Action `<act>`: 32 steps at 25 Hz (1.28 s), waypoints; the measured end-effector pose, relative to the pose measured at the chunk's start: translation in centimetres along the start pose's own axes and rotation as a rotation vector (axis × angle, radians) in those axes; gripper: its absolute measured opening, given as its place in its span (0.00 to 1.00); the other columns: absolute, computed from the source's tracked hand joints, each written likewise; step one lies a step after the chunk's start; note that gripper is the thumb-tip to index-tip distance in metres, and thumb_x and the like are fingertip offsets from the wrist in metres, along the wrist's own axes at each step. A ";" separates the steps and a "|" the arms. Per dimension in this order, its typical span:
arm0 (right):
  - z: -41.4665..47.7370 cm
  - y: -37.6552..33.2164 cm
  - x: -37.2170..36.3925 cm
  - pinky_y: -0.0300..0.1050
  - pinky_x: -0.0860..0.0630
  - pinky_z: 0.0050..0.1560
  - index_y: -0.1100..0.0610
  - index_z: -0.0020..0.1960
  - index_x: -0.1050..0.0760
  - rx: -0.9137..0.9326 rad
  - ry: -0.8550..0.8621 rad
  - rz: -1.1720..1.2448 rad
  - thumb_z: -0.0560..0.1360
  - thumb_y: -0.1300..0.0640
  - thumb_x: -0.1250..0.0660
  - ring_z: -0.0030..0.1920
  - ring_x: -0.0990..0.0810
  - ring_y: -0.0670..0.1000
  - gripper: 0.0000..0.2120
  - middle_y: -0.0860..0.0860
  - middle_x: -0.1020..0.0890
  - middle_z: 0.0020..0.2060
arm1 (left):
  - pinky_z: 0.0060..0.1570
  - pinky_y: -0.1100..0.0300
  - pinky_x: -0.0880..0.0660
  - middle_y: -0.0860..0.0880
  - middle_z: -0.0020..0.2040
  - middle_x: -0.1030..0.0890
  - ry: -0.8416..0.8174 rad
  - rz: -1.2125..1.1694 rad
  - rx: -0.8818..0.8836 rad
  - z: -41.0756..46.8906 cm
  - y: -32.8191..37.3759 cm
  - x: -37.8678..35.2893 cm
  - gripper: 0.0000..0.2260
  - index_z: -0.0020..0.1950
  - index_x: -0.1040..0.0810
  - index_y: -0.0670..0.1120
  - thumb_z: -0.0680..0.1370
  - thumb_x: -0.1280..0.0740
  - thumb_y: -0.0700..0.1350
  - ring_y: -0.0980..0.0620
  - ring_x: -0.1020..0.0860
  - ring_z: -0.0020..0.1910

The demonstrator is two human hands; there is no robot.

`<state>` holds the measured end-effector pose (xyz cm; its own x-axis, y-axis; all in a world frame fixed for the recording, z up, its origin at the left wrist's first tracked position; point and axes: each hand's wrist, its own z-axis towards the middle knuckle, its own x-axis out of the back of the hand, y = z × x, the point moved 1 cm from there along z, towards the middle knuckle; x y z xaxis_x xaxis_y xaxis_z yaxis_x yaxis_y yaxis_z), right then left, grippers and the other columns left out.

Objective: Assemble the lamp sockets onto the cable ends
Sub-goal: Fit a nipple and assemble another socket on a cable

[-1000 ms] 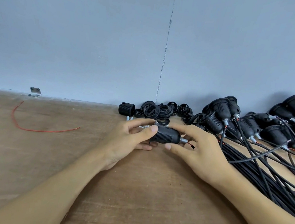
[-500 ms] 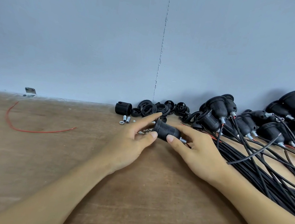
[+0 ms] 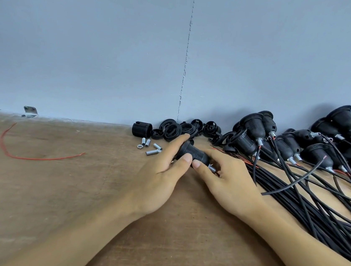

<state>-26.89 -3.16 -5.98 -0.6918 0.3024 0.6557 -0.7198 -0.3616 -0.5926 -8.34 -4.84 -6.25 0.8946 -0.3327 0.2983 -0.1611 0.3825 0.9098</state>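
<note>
A black ribbed lamp socket [image 3: 194, 152] with a small metal nipple at its right end lies tilted between both hands over the wooden table [image 3: 76, 187]. My left hand [image 3: 161, 175] pinches its left end between thumb and forefinger. My right hand [image 3: 228, 182] grips its right end, thumb on the body. A bundle of black cables [image 3: 306, 204] runs from the lower right toward a heap of assembled sockets [image 3: 300, 145] by the wall.
Loose black socket shells and rings [image 3: 175, 129] lie against the wall behind my hands. Several small metal tubes and a nut [image 3: 150, 146] sit just left of my left hand. A red wire [image 3: 25, 155] curls at the left, near a metal bracket [image 3: 29, 111].
Both hands have kept hold of the socket and shifted slightly away from me; its left end has tipped up, and the metal tubes left of my hand have come into view.
</note>
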 end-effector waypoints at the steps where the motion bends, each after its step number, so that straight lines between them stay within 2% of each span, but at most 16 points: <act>1: 0.0 0.1 0.1 0.32 0.32 0.43 0.41 0.56 0.22 -0.013 0.025 -0.001 0.79 0.46 0.34 0.46 0.23 0.36 0.07 0.33 0.20 0.41 | 0.66 0.75 0.40 0.74 0.68 0.28 0.003 -0.016 -0.003 -0.1 0.1 0.0 0.23 0.75 0.34 0.66 0.79 0.40 0.59 0.77 0.36 0.69; 3: 0.1 0.3 0.3 0.32 0.32 0.44 0.42 0.58 0.21 -0.039 0.075 0.010 0.78 0.46 0.33 0.45 0.23 0.35 0.09 0.32 0.20 0.41 | 0.68 0.74 0.38 0.66 0.71 0.26 0.027 -0.029 -0.025 -0.2 0.1 -0.1 0.20 0.74 0.30 0.63 0.82 0.40 0.56 0.73 0.34 0.71; 5: 0.1 0.2 0.4 0.36 0.30 0.43 0.43 0.59 0.21 -0.049 0.115 0.010 0.78 0.46 0.33 0.42 0.23 0.35 0.10 0.33 0.20 0.41 | 0.62 0.78 0.36 0.66 0.66 0.22 0.084 -0.001 -0.051 -0.3 0.4 -0.1 0.20 0.73 0.26 0.60 0.81 0.40 0.58 0.72 0.29 0.67; 8: 0.0 -0.1 0.2 0.37 0.28 0.41 0.40 0.59 0.23 -0.073 0.203 -0.042 0.75 0.39 0.37 0.42 0.23 0.36 0.14 0.33 0.20 0.40 | 0.60 0.74 0.32 0.65 0.60 0.18 0.145 -0.085 -0.047 -0.2 0.7 0.2 0.19 0.67 0.20 0.58 0.79 0.40 0.59 0.68 0.23 0.63; 10: 0.0 -0.2 0.2 0.35 0.30 0.41 0.40 0.59 0.23 -0.094 0.256 -0.059 0.75 0.38 0.38 0.43 0.23 0.36 0.15 0.33 0.20 0.41 | 0.62 0.70 0.31 0.64 0.61 0.17 0.149 -0.124 -0.020 -0.1 0.9 0.1 0.17 0.63 0.19 0.61 0.79 0.40 0.59 0.66 0.22 0.63; 13: -0.1 -0.3 0.2 0.38 0.29 0.40 0.41 0.58 0.23 -0.100 0.264 -0.039 0.76 0.40 0.36 0.41 0.22 0.39 0.13 0.37 0.19 0.41 | 0.61 0.70 0.30 0.65 0.56 0.16 0.139 -0.124 0.014 0.0 0.9 0.1 0.13 0.54 0.18 0.71 0.79 0.42 0.61 0.66 0.21 0.61; 16: -0.2 -0.7 0.2 0.39 0.28 0.41 0.43 0.59 0.23 -0.063 0.219 -0.051 0.77 0.43 0.33 0.40 0.22 0.40 0.12 0.39 0.18 0.42 | 0.65 0.61 0.27 0.59 0.56 0.14 0.156 -0.174 0.061 0.3 0.3 0.2 0.15 0.55 0.18 0.67 0.79 0.44 0.62 0.63 0.19 0.60; 18: -0.2 -0.9 0.2 0.40 0.26 0.45 0.46 0.60 0.22 -0.026 0.174 -0.064 0.77 0.43 0.33 0.42 0.21 0.41 0.14 0.40 0.18 0.45 | 0.66 0.55 0.27 0.58 0.55 0.14 0.166 -0.180 0.073 0.5 0.1 0.1 0.14 0.52 0.19 0.72 0.79 0.44 0.62 0.59 0.19 0.60; 20: -0.2 -1.2 0.2 0.43 0.25 0.49 0.47 0.60 0.21 -0.002 0.132 -0.071 0.77 0.42 0.34 0.45 0.20 0.42 0.15 0.41 0.18 0.46 | 0.71 0.49 0.29 0.55 0.58 0.15 0.209 -0.213 0.090 0.8 0.0 0.1 0.12 0.52 0.19 0.71 0.80 0.43 0.61 0.55 0.20 0.64; 22: -0.3 -1.3 0.1 0.44 0.25 0.49 0.47 0.59 0.21 0.007 0.100 -0.088 0.77 0.43 0.33 0.44 0.22 0.42 0.14 0.41 0.18 0.45 | 0.74 0.48 0.33 0.55 0.64 0.18 0.222 -0.246 0.087 0.8 -0.1 0.3 0.14 0.59 0.21 0.65 0.80 0.42 0.62 0.55 0.23 0.67; 24: -0.2 -1.2 0.1 0.43 0.27 0.46 0.46 0.59 0.21 -0.006 0.088 -0.106 0.77 0.43 0.33 0.40 0.24 0.41 0.13 0.39 0.19 0.42 | 0.74 0.51 0.33 0.54 0.64 0.18 0.214 -0.255 0.056 0.6 0.1 0.4 0.19 0.64 0.23 0.59 0.78 0.42 0.63 0.58 0.23 0.67; 27: -0.1 -1.0 0.2 0.42 0.26 0.45 0.43 0.57 0.21 -0.046 0.105 -0.085 0.76 0.41 0.33 0.41 0.22 0.39 0.12 0.36 0.20 0.40 | 0.72 0.53 0.32 0.54 0.61 0.16 0.202 -0.242 0.031 0.4 0.4 0.3 0.19 0.63 0.22 0.58 0.78 0.42 0.62 0.59 0.22 0.65; 29: -0.1 -0.7 0.2 0.47 0.23 0.49 0.42 0.57 0.22 -0.072 0.113 -0.050 0.75 0.39 0.34 0.44 0.21 0.39 0.14 0.36 0.19 0.43 | 0.72 0.52 0.31 0.55 0.61 0.16 0.190 -0.210 0.042 0.4 0.4 0.3 0.19 0.61 0.20 0.58 0.77 0.43 0.64 0.59 0.22 0.65; 32: 0.1 -0.5 0.3 0.50 0.22 0.54 0.42 0.57 0.22 -0.098 0.167 0.026 0.74 0.40 0.33 0.48 0.19 0.40 0.14 0.37 0.17 0.46 | 0.71 0.46 0.30 0.53 0.62 0.16 0.174 -0.135 0.063 0.5 0.2 0.3 0.28 0.60 0.17 0.57 0.73 0.44 0.72 0.52 0.21 0.66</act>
<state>-26.78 -2.97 -5.42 -0.7043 0.4396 0.5574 -0.6980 -0.2861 -0.6564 -8.34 -5.30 -5.86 0.9673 -0.2218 0.1234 -0.0558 0.2883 0.9559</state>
